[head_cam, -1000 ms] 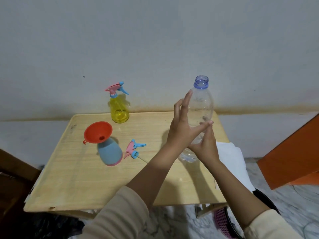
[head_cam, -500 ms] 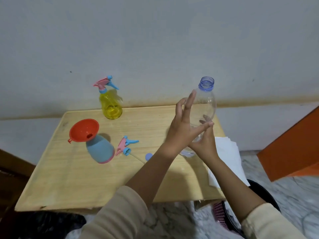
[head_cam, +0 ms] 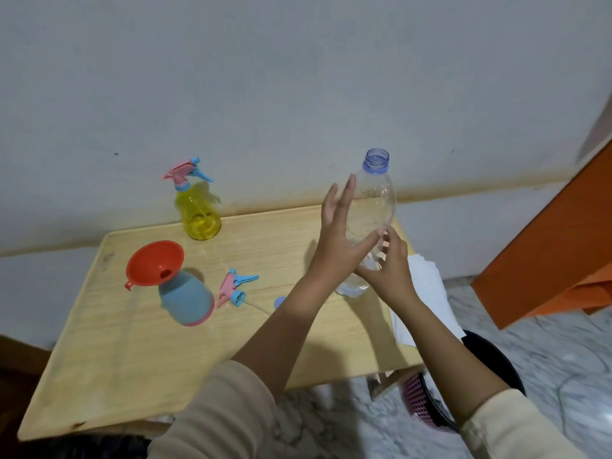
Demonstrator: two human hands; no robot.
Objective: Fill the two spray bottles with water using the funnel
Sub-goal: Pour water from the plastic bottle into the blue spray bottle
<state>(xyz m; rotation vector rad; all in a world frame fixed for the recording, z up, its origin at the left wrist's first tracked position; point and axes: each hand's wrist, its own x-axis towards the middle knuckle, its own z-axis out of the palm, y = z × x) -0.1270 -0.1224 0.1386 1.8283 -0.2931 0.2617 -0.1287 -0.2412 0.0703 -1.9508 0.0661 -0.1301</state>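
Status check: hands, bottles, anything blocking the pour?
Left hand flat against clear plastic bottle, right hand grips it low. Orange funnel seated in blue spray bottle, trigger head off beside it. Nothing tall between.

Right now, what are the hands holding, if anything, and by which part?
The clear plastic bottle: the right hand grips its lower body, while the left hand rests flat against its side, fingers straight.

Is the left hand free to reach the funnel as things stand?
Likely yes: the left hand lies open against the clear bottle, gripping nothing, and only bare table separates it from the funnel.
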